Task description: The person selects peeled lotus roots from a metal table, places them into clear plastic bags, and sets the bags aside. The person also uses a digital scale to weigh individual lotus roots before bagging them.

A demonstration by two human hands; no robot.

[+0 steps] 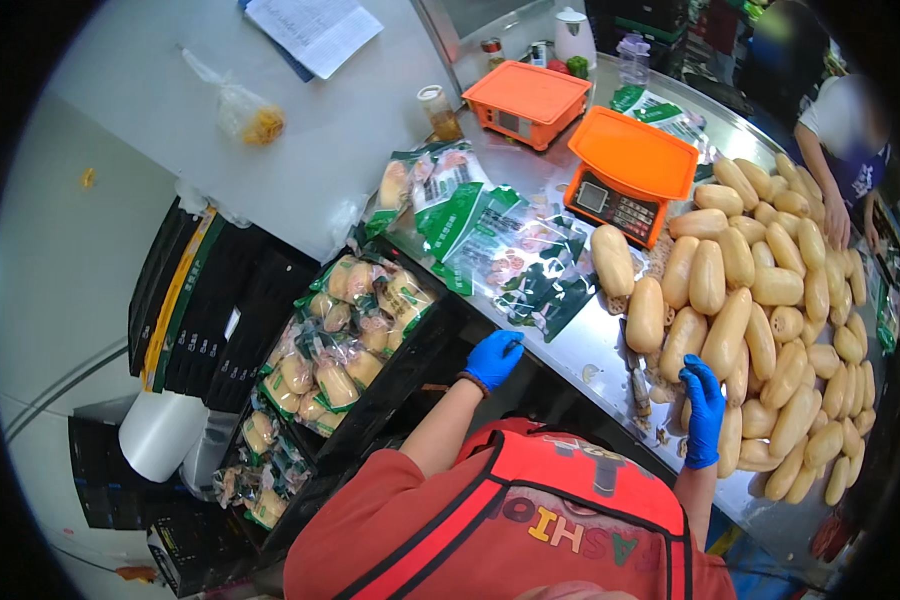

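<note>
My left hand [493, 360], in a blue glove, hovers at the near table edge, close to printed plastic bags [529, 251]. Its fingers are bent, and whether they are apart is not clear. My right hand [703, 416], also gloved in blue, is over the table's near side with its fingers loosely curled and nothing visible in them. Just beyond it lies a large pile of peeled lotus root segments [727, 322]. A knife [637, 386] rests on the metal table [562, 352], left of my right hand. An orange digital scale [630, 165] stands behind the bags, next to the roots.
A second orange scale [526, 101] stands farther back, near a jar [440, 112] and a white kettle [574, 37]. At left, a black crate [390, 382] holds bagged lotus roots [337, 375], beside stacked black crates [217, 315]. A co-worker's hand [838, 221] reaches to the pile's far side.
</note>
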